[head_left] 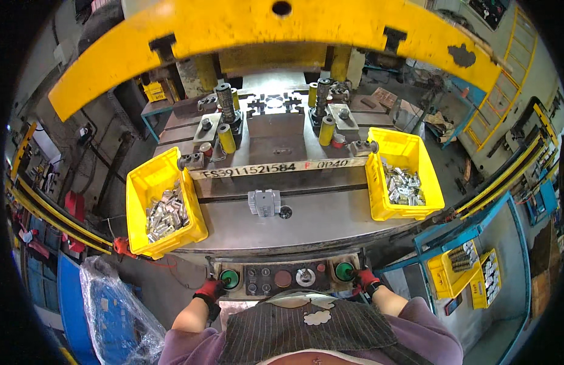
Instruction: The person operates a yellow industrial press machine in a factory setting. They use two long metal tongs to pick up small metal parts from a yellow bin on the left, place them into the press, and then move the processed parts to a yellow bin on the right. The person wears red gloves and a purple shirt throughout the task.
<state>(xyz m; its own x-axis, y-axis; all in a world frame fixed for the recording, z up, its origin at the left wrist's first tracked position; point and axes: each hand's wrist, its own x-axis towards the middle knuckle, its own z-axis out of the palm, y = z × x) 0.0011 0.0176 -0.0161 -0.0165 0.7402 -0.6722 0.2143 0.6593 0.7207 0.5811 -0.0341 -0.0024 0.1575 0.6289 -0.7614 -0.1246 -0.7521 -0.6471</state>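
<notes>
Both my hands wear red gloves with dark fingers and are at opposite ends of a control panel (327, 277). My left hand (210, 288) reaches the green push button (230, 279) on the left, its dark fingertips at the button's edge. At the other end, my right hand (366, 279) touches the rim of a second green button (344, 271). How far the fingers of either hand are bent is hard to make out. Between the buttons sit a red button (283, 278), a round dial (305, 277) and several small dark knobs.
Beyond the panel is a press bed (330, 210) with a die (275, 137) and a grey block-shaped device (264, 203). Yellow bins of metal parts flank it, a left bin (200, 222) and a right bin (433, 194). A yellow press beam (233, 24) arches overhead. Smaller yellow trays (440, 280) stand lower right.
</notes>
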